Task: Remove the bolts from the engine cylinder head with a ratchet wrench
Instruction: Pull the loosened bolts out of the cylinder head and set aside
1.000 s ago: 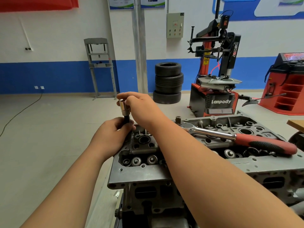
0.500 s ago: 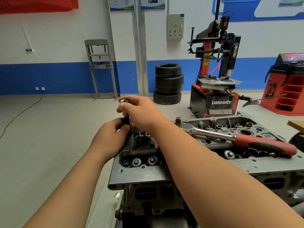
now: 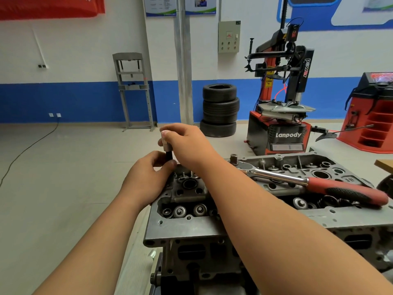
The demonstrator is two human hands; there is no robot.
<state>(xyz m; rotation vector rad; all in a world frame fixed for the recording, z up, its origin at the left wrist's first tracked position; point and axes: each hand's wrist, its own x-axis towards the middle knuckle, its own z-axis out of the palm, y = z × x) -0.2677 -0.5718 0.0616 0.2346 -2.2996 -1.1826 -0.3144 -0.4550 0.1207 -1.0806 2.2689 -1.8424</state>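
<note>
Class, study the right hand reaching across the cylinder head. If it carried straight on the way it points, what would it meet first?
The right hand points left and away, and it pinches the silver-topped bolt, so that comes first. Beyond it only open floor shows, though depth is unclear.

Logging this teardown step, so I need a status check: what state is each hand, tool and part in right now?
left hand, pinching the black shaft
right hand, holding the silver socket from above
silver socket, upright on top of the black shaft
ratchet wrench, unheld, lying on the cylinder head
cylinder head, uncovered, valve springs showing
</note>
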